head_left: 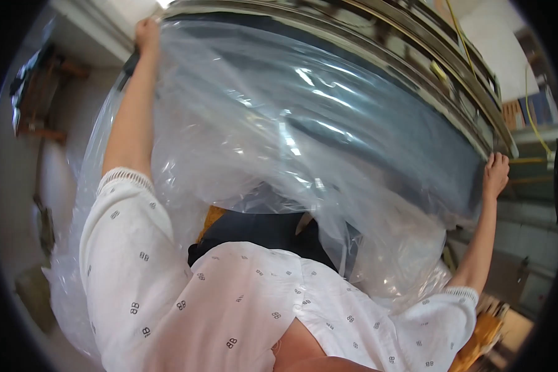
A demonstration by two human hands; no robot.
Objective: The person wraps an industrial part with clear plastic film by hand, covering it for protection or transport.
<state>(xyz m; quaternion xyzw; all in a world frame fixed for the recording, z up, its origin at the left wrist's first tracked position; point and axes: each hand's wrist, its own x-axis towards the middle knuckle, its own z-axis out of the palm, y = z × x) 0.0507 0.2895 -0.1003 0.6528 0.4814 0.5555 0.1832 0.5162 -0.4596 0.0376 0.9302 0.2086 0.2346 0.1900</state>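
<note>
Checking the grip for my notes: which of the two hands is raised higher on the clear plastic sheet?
The left hand, stretched up to the top corner of the plastic sheet; the right hand grips its edge lower down.

place: probably workshop | cue: metal rails (pixel 415 49), cables (pixel 530 105), shelved stock (pixel 533 111)

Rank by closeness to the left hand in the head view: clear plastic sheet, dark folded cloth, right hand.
1. Clear plastic sheet: its top corner is at the left hand.
2. Dark folded cloth: lower centre, under the sheet.
3. Right hand: far right edge.
</note>
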